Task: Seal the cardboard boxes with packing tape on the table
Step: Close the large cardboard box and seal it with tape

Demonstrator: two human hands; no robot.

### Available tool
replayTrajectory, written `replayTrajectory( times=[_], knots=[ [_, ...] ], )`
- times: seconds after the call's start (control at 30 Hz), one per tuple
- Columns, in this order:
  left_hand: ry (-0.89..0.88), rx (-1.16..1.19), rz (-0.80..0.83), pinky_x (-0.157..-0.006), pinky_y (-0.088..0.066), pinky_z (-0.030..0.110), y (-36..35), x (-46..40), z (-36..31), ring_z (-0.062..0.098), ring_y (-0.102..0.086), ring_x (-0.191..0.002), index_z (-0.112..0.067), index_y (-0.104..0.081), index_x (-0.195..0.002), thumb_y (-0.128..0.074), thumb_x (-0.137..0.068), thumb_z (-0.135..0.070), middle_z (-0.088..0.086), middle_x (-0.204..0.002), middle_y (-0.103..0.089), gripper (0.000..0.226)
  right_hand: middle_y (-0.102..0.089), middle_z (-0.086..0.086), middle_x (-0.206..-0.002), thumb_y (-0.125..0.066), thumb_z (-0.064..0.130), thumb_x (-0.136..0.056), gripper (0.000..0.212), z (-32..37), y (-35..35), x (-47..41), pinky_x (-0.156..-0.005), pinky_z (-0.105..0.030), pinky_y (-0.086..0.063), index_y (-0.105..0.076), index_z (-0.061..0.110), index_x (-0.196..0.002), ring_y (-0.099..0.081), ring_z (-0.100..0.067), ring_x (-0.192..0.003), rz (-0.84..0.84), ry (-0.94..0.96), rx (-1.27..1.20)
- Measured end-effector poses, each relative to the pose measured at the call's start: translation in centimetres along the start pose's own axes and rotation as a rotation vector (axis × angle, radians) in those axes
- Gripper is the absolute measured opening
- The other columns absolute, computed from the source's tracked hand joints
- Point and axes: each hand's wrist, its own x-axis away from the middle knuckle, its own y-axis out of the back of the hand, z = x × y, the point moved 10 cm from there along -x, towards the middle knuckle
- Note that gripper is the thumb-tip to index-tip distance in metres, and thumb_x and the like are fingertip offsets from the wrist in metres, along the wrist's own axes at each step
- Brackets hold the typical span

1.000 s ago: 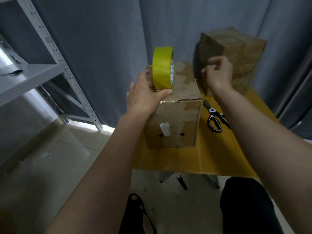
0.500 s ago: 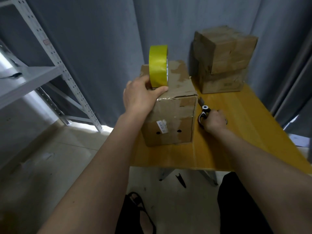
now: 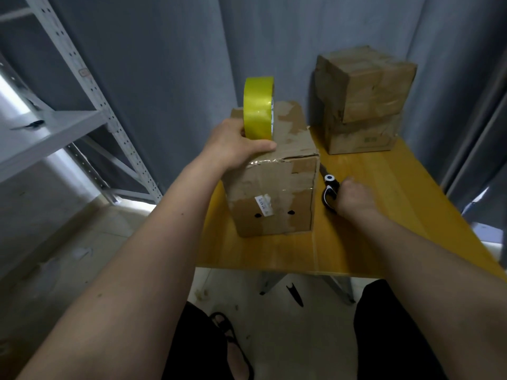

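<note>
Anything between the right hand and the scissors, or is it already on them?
Nothing visible in the way. The right hand is already on the scissors, which lie on the table right of the near box. The left hand holds the tape roll upright on that box.

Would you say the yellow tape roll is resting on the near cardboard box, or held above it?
Touching. In the head view, the yellow tape roll stands on edge on the top of the near cardboard box, steadied by the left hand.
</note>
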Motion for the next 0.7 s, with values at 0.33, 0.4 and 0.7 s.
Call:
replayTrajectory(
  times=[0.33, 0.4, 0.7],
  knots=[
    [-0.224, 0.215, -0.150, -0.075, -0.036, -0.003, 0.4, 1.5, -1.5, -0.006, -0.049, -0.085, -0.007, -0.075, -0.101, -0.085, -0.071, -0.009, -0.002, -0.107, -0.051, 0.032, -0.056, -0.009, -0.081, -0.072, 0.019, -0.084, 0.024, -1.5, 0.0, 0.1, -0.047, -0.028, -0.036, -0.053, 0.006, -0.090, -0.053, -0.022, -0.067, 0.191, -0.107, -0.217],
    [-0.201, 0.270, -0.122, -0.071, -0.042, 0.001, 0.4, 1.5, -1.3, -0.005, -0.057, -0.078, -0.009, -0.075, -0.098, -0.086, -0.069, -0.007, -0.009, -0.098, -0.059, 0.031, -0.055, -0.010, -0.079, -0.075, 0.019, -0.080, 0.028, -2.4, -0.6, 0.0, -0.052, -0.030, -0.045, -0.052, 0.003, -0.083, -0.054, -0.022, -0.064, 0.247, -0.185, -0.447],
    [0.060, 0.544, 0.042, -0.064, -0.056, 0.023, -0.4, 0.7, 0.8, 0.011, -0.072, -0.071, -0.017, -0.073, -0.084, -0.087, -0.061, 0.000, -0.005, -0.078, -0.076, 0.033, -0.055, 0.003, -0.077, -0.073, 0.012, -0.081, 0.023, 0.8, 7.5, 0.8, -0.062, -0.025, -0.043, -0.053, 0.022, -0.084, -0.055, -0.016, -0.073, 0.036, 0.157, -1.176]
  ],
)
